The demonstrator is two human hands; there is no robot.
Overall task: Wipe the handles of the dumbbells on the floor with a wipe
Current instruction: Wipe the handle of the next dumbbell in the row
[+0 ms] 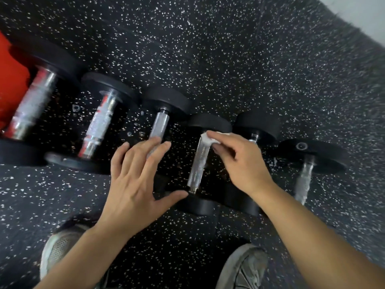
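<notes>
Several black-headed dumbbells with chrome handles lie in a row on the speckled rubber floor. My right hand (239, 161) pinches a small white wipe (206, 139) against the far end of the fourth dumbbell's handle (196, 167). My left hand (135, 180) is spread flat with fingers apart, over the near part of the third dumbbell's handle (158, 125); its thumb reaches toward the near end of the fourth handle. To the left lie a large dumbbell (31, 103) and a second one (98, 126). On the right are a fifth dumbbell (257, 125), mostly hidden by my right hand, and a sixth (305, 176).
A red object (10, 80) stands at the far left behind the largest dumbbell. My two grey shoes (60, 247) (243, 268) are planted on the floor near the bottom. A pale wall edge (362, 13) runs across the top right corner.
</notes>
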